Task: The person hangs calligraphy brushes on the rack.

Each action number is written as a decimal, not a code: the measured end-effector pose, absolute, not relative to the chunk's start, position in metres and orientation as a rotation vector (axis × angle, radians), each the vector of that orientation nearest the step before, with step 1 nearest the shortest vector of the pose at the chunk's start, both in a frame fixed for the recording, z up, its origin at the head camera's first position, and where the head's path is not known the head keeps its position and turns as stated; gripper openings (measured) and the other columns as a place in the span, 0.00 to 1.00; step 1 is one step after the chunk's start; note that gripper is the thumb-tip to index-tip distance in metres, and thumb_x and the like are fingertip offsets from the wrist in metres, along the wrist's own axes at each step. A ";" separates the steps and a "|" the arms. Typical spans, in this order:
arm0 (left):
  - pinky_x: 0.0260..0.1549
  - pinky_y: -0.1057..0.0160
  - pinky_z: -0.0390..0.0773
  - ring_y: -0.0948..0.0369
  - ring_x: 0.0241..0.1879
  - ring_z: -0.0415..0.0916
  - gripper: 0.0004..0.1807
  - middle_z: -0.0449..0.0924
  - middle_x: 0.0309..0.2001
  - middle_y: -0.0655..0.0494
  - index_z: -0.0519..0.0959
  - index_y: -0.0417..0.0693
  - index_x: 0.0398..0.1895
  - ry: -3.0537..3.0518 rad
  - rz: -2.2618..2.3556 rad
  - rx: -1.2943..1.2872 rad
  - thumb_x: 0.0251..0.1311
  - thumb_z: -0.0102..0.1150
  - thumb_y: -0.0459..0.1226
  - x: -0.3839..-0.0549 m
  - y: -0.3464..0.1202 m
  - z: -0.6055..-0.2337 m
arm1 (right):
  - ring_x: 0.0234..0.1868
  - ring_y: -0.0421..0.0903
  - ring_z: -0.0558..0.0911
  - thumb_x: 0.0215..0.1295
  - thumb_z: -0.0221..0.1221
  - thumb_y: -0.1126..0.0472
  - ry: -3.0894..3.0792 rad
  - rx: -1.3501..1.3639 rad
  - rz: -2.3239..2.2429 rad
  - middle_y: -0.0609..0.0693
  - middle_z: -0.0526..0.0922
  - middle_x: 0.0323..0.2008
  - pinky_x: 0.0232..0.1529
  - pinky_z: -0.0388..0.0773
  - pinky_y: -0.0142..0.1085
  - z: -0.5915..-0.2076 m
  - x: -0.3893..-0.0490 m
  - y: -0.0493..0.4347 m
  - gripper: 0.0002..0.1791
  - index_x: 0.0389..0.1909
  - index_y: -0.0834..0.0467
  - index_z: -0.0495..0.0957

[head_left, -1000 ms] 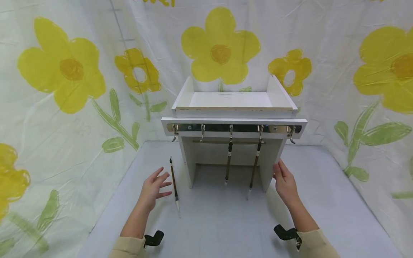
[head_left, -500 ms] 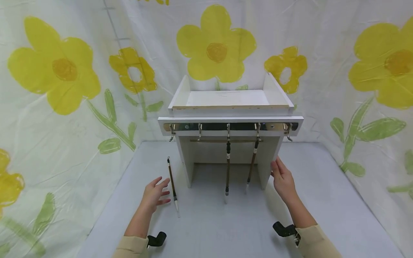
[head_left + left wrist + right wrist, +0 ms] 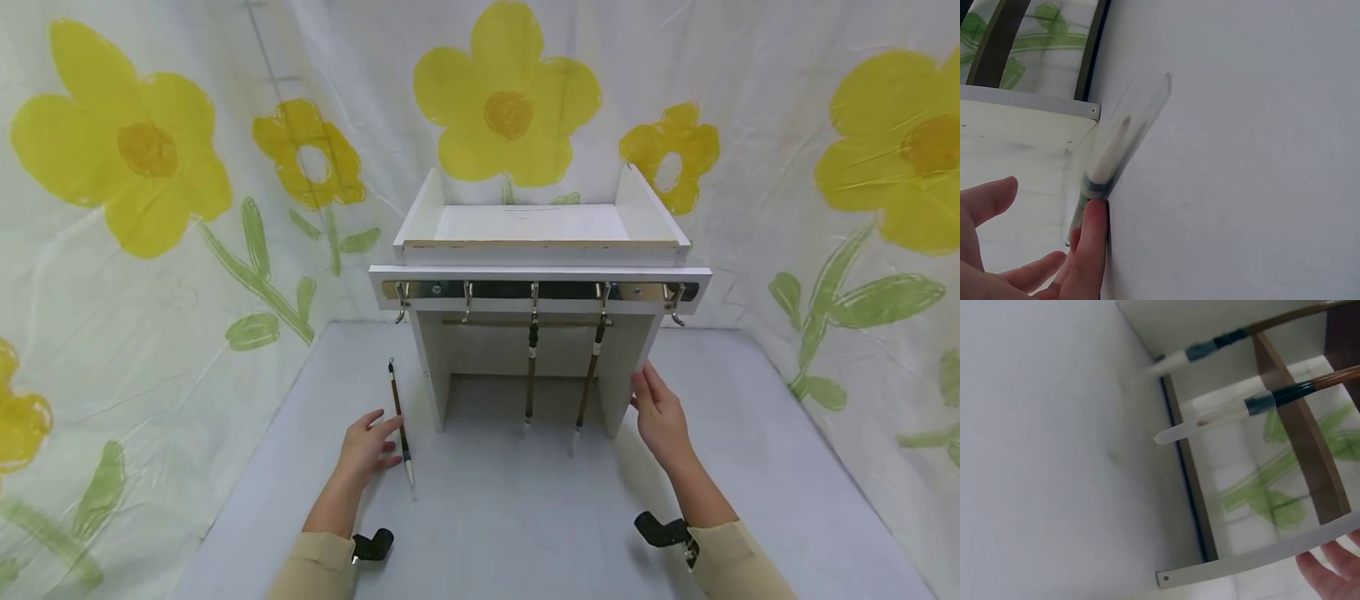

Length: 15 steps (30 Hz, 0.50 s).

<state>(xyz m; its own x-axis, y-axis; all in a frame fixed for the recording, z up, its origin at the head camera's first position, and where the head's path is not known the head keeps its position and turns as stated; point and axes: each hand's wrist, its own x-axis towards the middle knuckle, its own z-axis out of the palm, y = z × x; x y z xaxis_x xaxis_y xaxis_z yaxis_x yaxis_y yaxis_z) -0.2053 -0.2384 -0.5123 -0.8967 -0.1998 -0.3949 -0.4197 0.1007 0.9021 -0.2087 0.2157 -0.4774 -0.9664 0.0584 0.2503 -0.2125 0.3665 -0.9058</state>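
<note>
A writing brush (image 3: 405,442) with a clear cap over its white tip lies on the table, left of a white hook rack (image 3: 457,273). My left hand (image 3: 365,450) is at this brush, fingers spread; in the left wrist view a finger (image 3: 1088,250) touches it just below the bristles, while another finger (image 3: 994,197) stands apart. With its fingertips, my right hand (image 3: 663,421) touches the outer side of the rack's right panel (image 3: 633,367). Two more capped brushes, one at the middle hook (image 3: 532,375) and one to its right (image 3: 590,379), hang tip down.
Several metal hooks (image 3: 468,302) line the front rail; those at the left and far right carry nothing. An open-fronted shelf (image 3: 532,223) tops the rack. Behind the grey-white table (image 3: 510,533) hangs a white sheet (image 3: 390,150) painted with yellow flowers.
My left hand has moved slightly right, from beside the lying brush to over it. The right hand keeps its place at the panel. The hanging brushes sway a little.
</note>
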 end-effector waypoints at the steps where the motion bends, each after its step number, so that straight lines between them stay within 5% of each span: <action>1: 0.40 0.58 0.88 0.45 0.54 0.73 0.40 0.61 0.69 0.32 0.55 0.41 0.78 2.206 1.888 -0.621 0.70 0.60 0.45 -0.207 -0.238 -0.513 | 0.68 0.60 0.73 0.83 0.40 0.48 -2.389 0.140 1.637 0.59 0.64 0.75 0.60 0.76 0.51 -0.477 -0.209 0.216 0.29 0.80 0.49 0.53; 9: 0.35 0.62 0.87 0.42 0.56 0.72 0.40 0.66 0.65 0.31 0.57 0.38 0.76 2.336 1.747 -0.611 0.66 0.63 0.38 -0.213 -0.230 -0.514 | 0.68 0.61 0.73 0.83 0.40 0.48 -2.386 0.150 1.641 0.60 0.63 0.75 0.52 0.77 0.20 -0.478 -0.211 0.219 0.30 0.80 0.51 0.53; 15: 0.29 0.66 0.83 0.54 0.34 0.81 0.41 0.71 0.59 0.31 0.58 0.36 0.76 2.480 1.585 -0.651 0.61 0.67 0.34 -0.216 -0.225 -0.520 | 0.67 0.60 0.73 0.84 0.40 0.51 -2.376 0.167 1.661 0.59 0.63 0.75 0.50 0.76 0.17 -0.478 -0.210 0.219 0.29 0.80 0.51 0.53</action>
<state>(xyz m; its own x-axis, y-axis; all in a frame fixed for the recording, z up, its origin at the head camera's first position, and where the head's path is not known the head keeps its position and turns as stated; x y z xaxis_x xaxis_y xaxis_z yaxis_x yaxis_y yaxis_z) -0.2160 -0.2250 -0.5198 -0.8991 -0.2870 -0.3306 -0.4206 0.3564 0.8344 -0.2101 0.2187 -0.4778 -0.9654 0.0419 0.2572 -0.2272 0.3482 -0.9095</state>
